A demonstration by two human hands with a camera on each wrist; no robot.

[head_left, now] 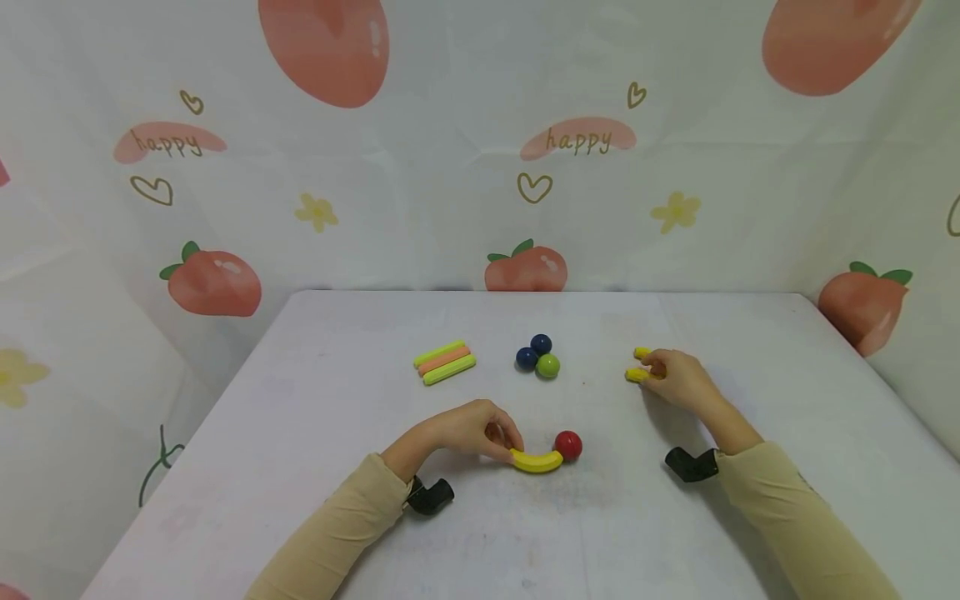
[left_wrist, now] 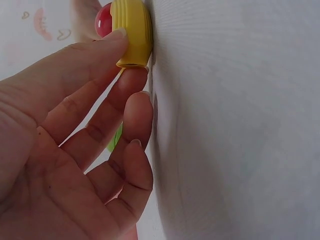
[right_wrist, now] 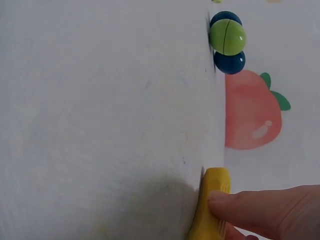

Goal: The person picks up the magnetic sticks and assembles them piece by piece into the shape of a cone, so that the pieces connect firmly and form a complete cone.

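My left hand (head_left: 476,429) is at the near middle of the table, pinching one end of a yellow toy banana (head_left: 537,462) between thumb and fingers. The banana lies curved, its other end right at a red ball (head_left: 568,446). In the left wrist view the thumb presses the ribbed side of the banana (left_wrist: 134,37), with the red ball (left_wrist: 104,21) behind it. Farther right, my right hand (head_left: 681,379) grips a yellow ribbed piece (head_left: 636,376), partly hidden by its fingers. A second yellow piece (head_left: 641,352) shows just beyond it. The right wrist view has the thumb on the gripped piece (right_wrist: 212,220).
Two dark blue balls (head_left: 541,343) and a green ball (head_left: 548,366) sit clustered at the back middle. To their left lie two yellow-green sticks (head_left: 450,370) with an orange stick (head_left: 444,361) between them. A fruit-printed cloth (head_left: 420,208) hangs behind the white table (head_left: 337,358).
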